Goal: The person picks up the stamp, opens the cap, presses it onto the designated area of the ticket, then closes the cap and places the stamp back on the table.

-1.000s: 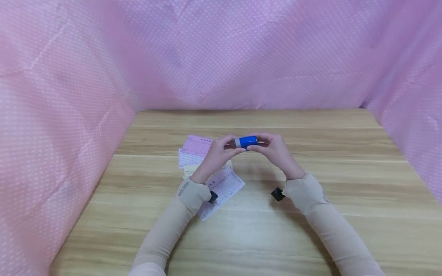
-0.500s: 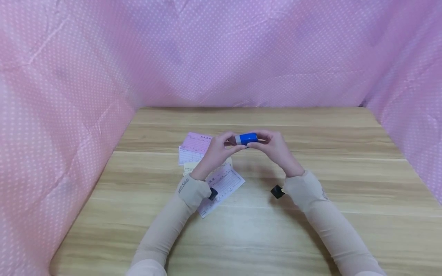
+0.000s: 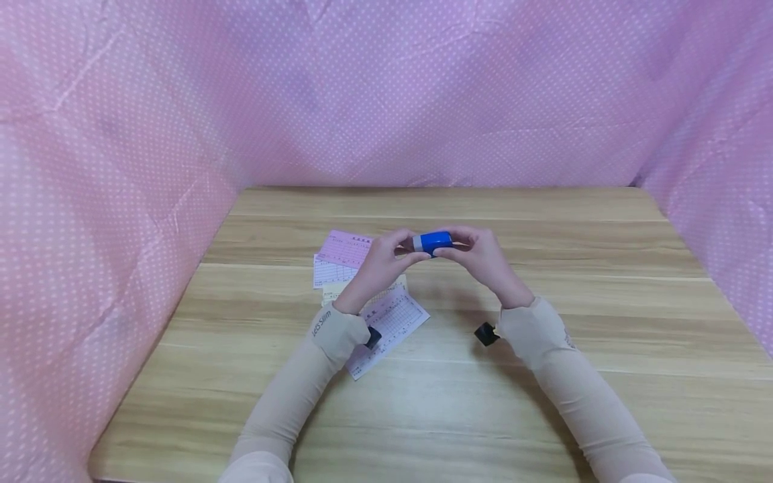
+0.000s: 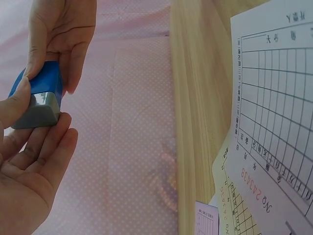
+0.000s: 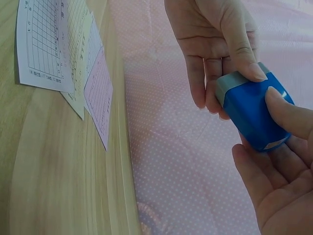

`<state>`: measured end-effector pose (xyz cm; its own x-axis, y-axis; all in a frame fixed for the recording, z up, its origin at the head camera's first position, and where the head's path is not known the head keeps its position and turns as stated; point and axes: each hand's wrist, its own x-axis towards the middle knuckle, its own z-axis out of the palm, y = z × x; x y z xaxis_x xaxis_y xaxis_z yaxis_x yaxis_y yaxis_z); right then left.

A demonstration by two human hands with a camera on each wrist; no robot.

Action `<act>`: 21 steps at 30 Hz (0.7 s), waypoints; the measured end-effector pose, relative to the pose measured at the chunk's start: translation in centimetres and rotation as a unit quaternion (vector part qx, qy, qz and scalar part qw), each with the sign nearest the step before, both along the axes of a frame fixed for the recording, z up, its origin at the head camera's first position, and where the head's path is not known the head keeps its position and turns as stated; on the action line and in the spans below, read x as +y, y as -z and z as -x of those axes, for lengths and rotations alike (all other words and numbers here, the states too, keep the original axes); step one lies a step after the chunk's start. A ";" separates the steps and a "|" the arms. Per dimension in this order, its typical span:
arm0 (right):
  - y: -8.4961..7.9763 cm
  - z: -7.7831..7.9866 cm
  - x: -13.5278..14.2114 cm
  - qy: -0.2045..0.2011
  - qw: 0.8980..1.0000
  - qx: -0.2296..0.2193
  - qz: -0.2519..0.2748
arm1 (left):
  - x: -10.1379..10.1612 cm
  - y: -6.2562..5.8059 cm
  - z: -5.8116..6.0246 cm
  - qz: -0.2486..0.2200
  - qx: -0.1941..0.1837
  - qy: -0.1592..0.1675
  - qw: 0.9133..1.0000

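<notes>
A small blue stamp (image 3: 437, 242) with a grey cap (image 4: 40, 113) is held sideways above the table between both hands. My left hand (image 3: 385, 260) pinches the grey cap end, its thumb on top and fingers underneath. From the other side my right hand (image 3: 483, 260) grips the blue body between thumb and fingers. In the right wrist view the cap sits against the blue body (image 5: 257, 110), and a pale label shows on the body's end. Printed slips lie under and beside my left arm: a pink slip (image 3: 344, 248), a white slip (image 3: 329, 272), a yellowish slip (image 3: 333, 291) and a pale gridded slip (image 3: 398, 316).
The wooden table (image 3: 580, 268) spreads widely around the hands. A pink dotted cloth (image 3: 423, 100) hangs behind it and on both sides. Black wrist cameras stick out below each wrist, the left camera (image 3: 374, 337) above the slips and the right camera (image 3: 486, 334) over wood.
The hands and the stamp keep almost the same pose throughout. The whole head view has shifted slightly upward in frame, and the slips stay where they were.
</notes>
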<state>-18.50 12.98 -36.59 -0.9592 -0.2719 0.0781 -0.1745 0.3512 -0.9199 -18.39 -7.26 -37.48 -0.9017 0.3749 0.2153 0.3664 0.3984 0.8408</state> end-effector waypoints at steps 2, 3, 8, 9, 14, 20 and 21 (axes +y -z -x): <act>0.0 0.0 0.0 -0.001 1.000 -0.001 0.000 | 0.0 0.0 0.0 -0.001 -0.003 0.001 1.000; -0.1 0.0 0.0 -0.001 1.000 -0.001 0.000 | 0.0 0.0 0.0 -0.002 -0.005 0.000 1.000; -0.2 -0.1 0.0 -0.003 1.000 -0.004 0.002 | 0.0 0.0 0.0 -0.007 -0.014 -0.001 1.000; -0.2 -0.1 0.0 -0.003 1.000 -0.004 0.001 | 0.0 -0.1 -0.1 -0.007 -0.015 -0.001 1.000; -0.1 -0.1 0.1 -0.005 1.000 -0.005 -0.002 | 0.0 -0.1 -0.1 0.002 -0.018 -0.001 1.000; -0.1 0.0 0.0 -0.005 1.000 -0.005 -0.003 | -0.1 0.0 -0.1 0.001 -0.018 0.000 1.000; -0.1 0.0 0.0 -0.005 1.000 -0.006 -0.004 | -0.1 0.0 -0.1 0.001 -0.018 0.000 1.000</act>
<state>-18.46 12.98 -36.52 -0.9571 -0.2824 0.0654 -0.1680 0.3568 -0.9190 -18.27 -7.34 -37.51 -0.9090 0.3748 0.1824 0.3359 0.3997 0.8529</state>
